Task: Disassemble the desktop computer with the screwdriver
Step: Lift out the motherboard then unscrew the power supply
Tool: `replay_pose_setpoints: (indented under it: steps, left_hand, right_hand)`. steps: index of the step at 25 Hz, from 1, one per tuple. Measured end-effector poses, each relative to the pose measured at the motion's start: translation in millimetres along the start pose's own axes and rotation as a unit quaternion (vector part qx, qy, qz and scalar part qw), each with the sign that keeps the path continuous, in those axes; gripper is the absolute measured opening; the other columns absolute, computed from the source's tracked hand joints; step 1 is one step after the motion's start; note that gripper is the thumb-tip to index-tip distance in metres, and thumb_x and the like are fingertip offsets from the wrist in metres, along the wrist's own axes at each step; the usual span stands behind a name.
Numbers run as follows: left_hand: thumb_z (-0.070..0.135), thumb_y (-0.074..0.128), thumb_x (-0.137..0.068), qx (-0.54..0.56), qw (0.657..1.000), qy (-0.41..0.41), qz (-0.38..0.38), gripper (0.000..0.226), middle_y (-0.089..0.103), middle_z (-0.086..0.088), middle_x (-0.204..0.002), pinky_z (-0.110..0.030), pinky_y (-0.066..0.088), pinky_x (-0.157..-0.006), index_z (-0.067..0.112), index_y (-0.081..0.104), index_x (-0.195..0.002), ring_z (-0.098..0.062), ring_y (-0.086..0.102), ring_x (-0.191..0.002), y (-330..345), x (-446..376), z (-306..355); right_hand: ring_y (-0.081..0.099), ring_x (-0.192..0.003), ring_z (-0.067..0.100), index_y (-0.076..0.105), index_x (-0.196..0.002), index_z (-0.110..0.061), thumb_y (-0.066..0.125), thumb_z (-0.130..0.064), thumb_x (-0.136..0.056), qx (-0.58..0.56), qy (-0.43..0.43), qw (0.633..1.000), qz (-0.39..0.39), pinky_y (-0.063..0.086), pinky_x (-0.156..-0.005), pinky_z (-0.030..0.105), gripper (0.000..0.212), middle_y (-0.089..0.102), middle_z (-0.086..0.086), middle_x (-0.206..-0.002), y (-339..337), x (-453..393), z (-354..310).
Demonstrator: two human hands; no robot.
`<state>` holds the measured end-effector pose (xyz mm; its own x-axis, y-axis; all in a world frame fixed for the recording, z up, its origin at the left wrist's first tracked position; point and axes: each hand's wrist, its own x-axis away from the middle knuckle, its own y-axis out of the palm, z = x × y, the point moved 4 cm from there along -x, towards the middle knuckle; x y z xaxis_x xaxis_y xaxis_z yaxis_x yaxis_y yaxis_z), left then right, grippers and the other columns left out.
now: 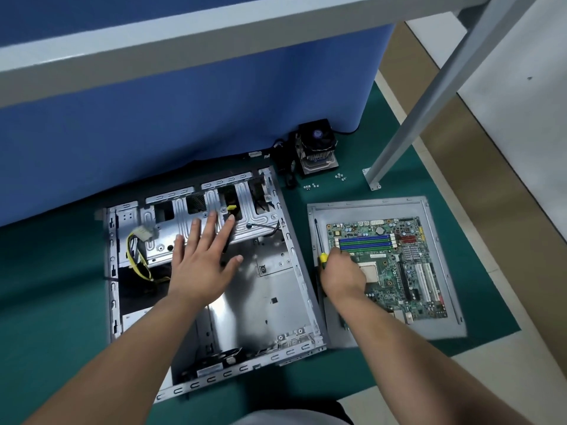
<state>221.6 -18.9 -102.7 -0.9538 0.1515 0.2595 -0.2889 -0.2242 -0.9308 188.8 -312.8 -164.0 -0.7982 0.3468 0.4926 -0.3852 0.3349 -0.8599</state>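
With my left hand [205,259] splayed flat inside the gutted silver steel computer case [196,271], my right hand [343,273] at three o'clock grips the yellow-handled screwdriver [319,240], which I should lift clear of the green motherboard [395,265].

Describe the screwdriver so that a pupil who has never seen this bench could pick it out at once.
Start at the grey panel right of the open case, where the motherboard lies. Along the panel's left edge, the right hand grips the screwdriver: a thin dark shaft pointing away, with a yellow collar.
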Motion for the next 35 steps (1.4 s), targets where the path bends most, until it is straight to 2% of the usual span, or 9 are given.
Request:
replay_pose_setpoints:
  steps: [6,12,15,17,20,22,25,30,35]
  left_hand:
    - [0.061,0.049,-0.098,0.039,0.998,0.019,-0.048,0.082,-0.028,0.029,-0.161,-0.045,-0.013,-0.125,0.058,-0.01,-0.155,-0.007,-0.027,-0.152,-3.5,-2.4,-7.0]
    - [0.03,0.06,-0.1,0.112,0.991,0.045,0.055,0.055,0.033,0.009,-0.165,-0.043,0.014,-0.128,0.032,0.045,-0.153,-0.015,0.024,-0.155,-24.8,52.6,-24.6]
    - [0.026,0.062,-0.097,0.074,0.993,0.047,0.083,0.053,0.036,0.007,-0.164,-0.043,0.018,-0.127,0.029,0.051,-0.149,-0.018,0.031,-0.153,-16.6,104.0,-45.5]
    - [0.028,0.062,-0.096,0.058,0.993,0.047,0.088,0.053,0.035,0.007,-0.164,-0.041,0.016,-0.128,0.029,0.051,-0.149,-0.016,0.029,-0.153,-10.7,133.4,-61.7]
    - [0.043,0.055,-0.101,0.064,0.993,0.054,0.081,0.057,0.025,0.009,-0.168,-0.039,0.012,-0.128,0.03,0.041,-0.155,-0.013,0.017,-0.157,-5.8,167.9,-82.7]
    - [0.05,0.049,-0.103,0.068,0.993,0.078,0.062,0.063,0.015,0.012,-0.17,-0.038,0.005,-0.129,0.029,0.031,-0.16,-0.009,0.006,-0.158,-1.9,183.8,-92.2]
    - [0.052,0.04,-0.106,0.06,0.991,0.116,0.041,0.064,0.005,0.015,-0.171,-0.033,-0.004,-0.128,0.03,0.021,-0.163,-0.002,-0.005,-0.156,0.4,202.6,-104.4]
    - [0.061,0.049,-0.098,-0.006,0.985,0.171,0.0,0.087,-0.007,0.011,-0.171,-0.034,-0.011,-0.127,0.028,0.005,-0.165,-0.009,-0.011,-0.157,-0.9,212.0,-115.8]
    - [0.042,0.057,-0.101,-0.081,0.986,0.14,0.03,0.093,-0.013,-0.001,-0.172,-0.035,-0.018,-0.124,0.019,-0.006,-0.164,-0.021,-0.01,-0.159,10.3,213.0,-107.5]
  right_hand:
    - [0.065,-0.102,0.033,0.059,-0.121,-0.012,0.058,-0.029,-0.099,-0.089,-0.029,0.996,0.001,0.057,-0.083,0.041,0.028,0.061,0.011,-0.118,-17.8,12.2,-3.5]
    - [0.06,-0.089,0.008,0.065,-0.109,-0.02,0.059,-0.02,-0.098,-0.273,-0.136,0.942,0.142,0.051,-0.081,0.029,0.012,0.062,-0.008,-0.103,-80.0,55.3,-31.3]
    - [0.057,-0.084,-0.003,0.066,-0.104,-0.025,0.06,-0.024,-0.098,-0.245,-0.245,0.926,0.151,0.049,-0.076,0.021,0.008,0.057,-0.018,-0.097,-81.4,106.1,-71.5]
    - [0.059,-0.09,-0.002,0.065,-0.112,-0.027,0.06,-0.034,-0.099,-0.196,-0.32,0.925,0.055,0.052,-0.084,0.024,0.016,0.06,-0.016,-0.103,-60.5,142.5,-103.4]
    - [0.054,-0.123,0.013,0.051,-0.142,-0.029,0.061,-0.061,-0.092,-0.047,-0.395,0.907,-0.138,0.047,-0.104,0.035,0.06,0.056,-0.007,-0.136,-10.1,193.9,-142.9]
    - [0.048,-0.133,0.02,0.041,-0.151,-0.028,0.063,-0.074,-0.081,0.065,-0.411,0.892,-0.178,0.043,-0.107,0.041,0.086,0.049,-0.003,-0.149,20.2,217.2,-159.2]
    - [0.056,-0.121,0.028,0.047,-0.142,-0.018,0.068,-0.073,-0.077,0.172,-0.413,0.885,-0.131,0.044,-0.098,0.045,0.087,0.055,0.005,-0.135,50.9,235.3,-180.5]
    - [0.067,-0.103,0.026,0.054,-0.131,-0.02,0.059,-0.079,-0.076,0.196,-0.363,0.911,-0.018,0.045,-0.077,0.039,0.08,0.064,0.002,-0.12,71.9,233.9,-193.0]
    - [0.071,-0.088,0.022,0.06,-0.122,-0.019,0.06,-0.08,-0.076,0.212,-0.387,0.89,0.116,0.04,-0.065,0.034,0.076,0.071,-0.002,-0.107,80.0,241.8,-186.2]
